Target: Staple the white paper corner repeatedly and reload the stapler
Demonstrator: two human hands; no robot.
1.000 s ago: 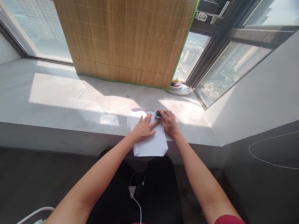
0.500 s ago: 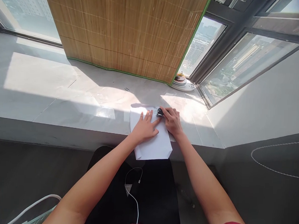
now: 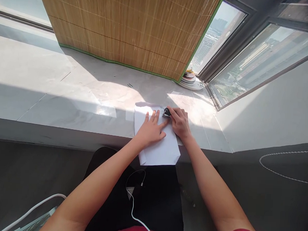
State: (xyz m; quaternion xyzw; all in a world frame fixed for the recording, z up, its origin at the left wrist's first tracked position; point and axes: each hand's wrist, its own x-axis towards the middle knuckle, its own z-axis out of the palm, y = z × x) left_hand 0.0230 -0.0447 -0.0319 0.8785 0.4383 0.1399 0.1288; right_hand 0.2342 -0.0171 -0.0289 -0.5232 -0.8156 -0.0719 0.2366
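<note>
A white sheet of folded paper (image 3: 162, 150) lies on the window sill, its near end reaching past the sill's front edge. My left hand (image 3: 151, 129) rests flat on it with the fingers spread. At the paper's upper right, my right hand (image 3: 181, 123) is closed around a small black stapler (image 3: 166, 112), whose head is over the paper. Small dark marks show on the paper just left of the stapler, too fine to make out. The stapler's rear part is hidden by my right fingers.
A bamboo blind (image 3: 127, 29) hangs behind the sill (image 3: 99, 79). Two small thin strips (image 3: 130, 85) lie on the sill, and a stack of round discs (image 3: 189, 78) stands in the window corner. A white cable (image 3: 133, 205) runs over my lap.
The view has tilted and shifted slightly. Both hands keep nearly the same place on the paper, and the stapler stays in my right hand at its upper right.
</note>
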